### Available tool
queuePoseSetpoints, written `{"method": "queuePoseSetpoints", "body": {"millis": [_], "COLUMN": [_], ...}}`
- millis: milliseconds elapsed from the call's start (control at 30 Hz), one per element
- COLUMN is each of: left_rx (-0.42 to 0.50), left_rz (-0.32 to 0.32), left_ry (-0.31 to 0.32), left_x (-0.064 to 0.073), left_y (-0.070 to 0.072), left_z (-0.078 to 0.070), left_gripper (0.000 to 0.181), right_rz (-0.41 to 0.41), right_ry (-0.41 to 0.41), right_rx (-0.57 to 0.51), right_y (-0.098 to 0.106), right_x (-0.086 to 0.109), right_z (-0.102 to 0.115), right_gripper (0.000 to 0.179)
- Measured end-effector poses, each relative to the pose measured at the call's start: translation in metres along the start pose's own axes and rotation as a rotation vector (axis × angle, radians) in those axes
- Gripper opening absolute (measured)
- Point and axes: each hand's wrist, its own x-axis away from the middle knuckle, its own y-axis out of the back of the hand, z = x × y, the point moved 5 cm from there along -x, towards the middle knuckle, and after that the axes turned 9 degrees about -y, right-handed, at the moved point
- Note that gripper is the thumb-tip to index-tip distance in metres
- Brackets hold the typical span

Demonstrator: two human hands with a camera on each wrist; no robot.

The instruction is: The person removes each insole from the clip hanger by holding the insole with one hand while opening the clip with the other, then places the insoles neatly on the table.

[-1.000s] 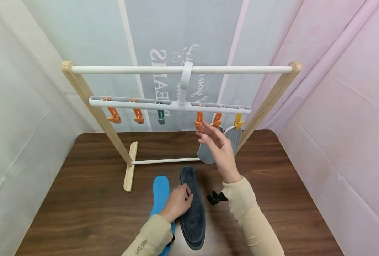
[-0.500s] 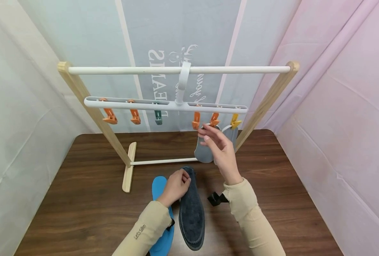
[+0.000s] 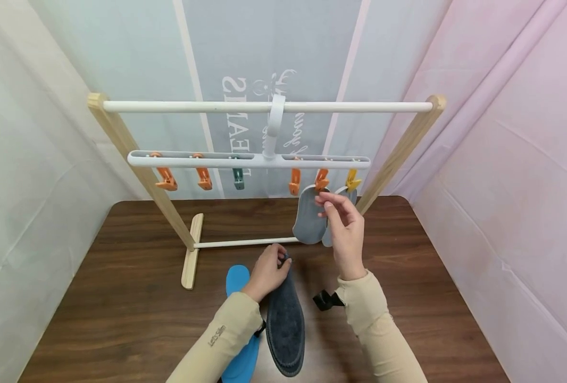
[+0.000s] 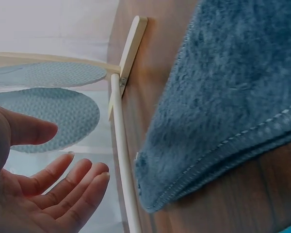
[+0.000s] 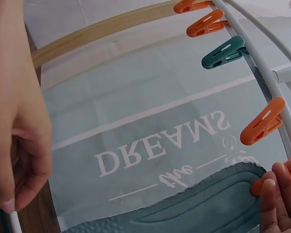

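A white clip hanger point(image 3: 207, 159) hangs from the rack's white rail point(image 3: 192, 106). Two grey insoles hang at its right end: the nearer insole point(image 3: 306, 221) point(image 5: 184, 208) from an orange clip point(image 3: 320, 180), the second insole point(image 3: 350, 194) from a yellow clip point(image 3: 353, 181). My right hand point(image 3: 324, 205) is raised with loose fingers; its fingertips point(image 5: 276, 194) touch the nearer insole's top by the clip. On the table lies a dark fuzzy insole point(image 3: 285, 324) point(image 4: 233, 97). My left hand point(image 3: 278, 260) point(image 4: 53, 194) is over its far tip, palm relaxed, gripping nothing. A blue insole point(image 3: 238, 276) lies partly under my left arm.
The wooden rack has slanted legs point(image 3: 142, 170), a foot point(image 3: 190, 255) and a low white crossbar point(image 3: 240, 243) point(image 4: 123, 170) just beyond the dark insole. Free clips hang along the hanger: three orange point(image 3: 204, 180) point(image 5: 262, 124) and one teal point(image 3: 238, 180) point(image 5: 223, 53). Fabric walls enclose the brown table point(image 3: 121, 298).
My right hand moved right and slightly down, from the free orange clip to the clipped grey insole. My left hand slid forward along the dark insole to its far tip.
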Motion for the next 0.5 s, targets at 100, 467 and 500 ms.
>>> {"method": "queuePoseSetpoints", "body": {"millis": [100, 467, 500], "left_rx": [-0.005, -0.008, -0.013], "left_rz": [-0.007, -0.050, -0.058], "left_ry": [-0.012, 0.004, 0.001], "left_x": [-0.005, -0.023, -0.025], "left_y": [0.001, 0.008, 0.009], "left_z": [-0.001, -0.007, -0.008], "left_gripper": [0.026, 0.050, 0.051], "right_rz": [-0.011, -0.046, -0.049], "right_ry": [0.003, 0.019, 0.017], "right_rx": [-0.005, -0.009, -0.008], "right_y": [0.001, 0.005, 0.006], "right_x": [0.000, 0.000, 0.000], "right_z": [0.000, 0.001, 0.001], "right_gripper": [0.023, 0.022, 0.022]}}
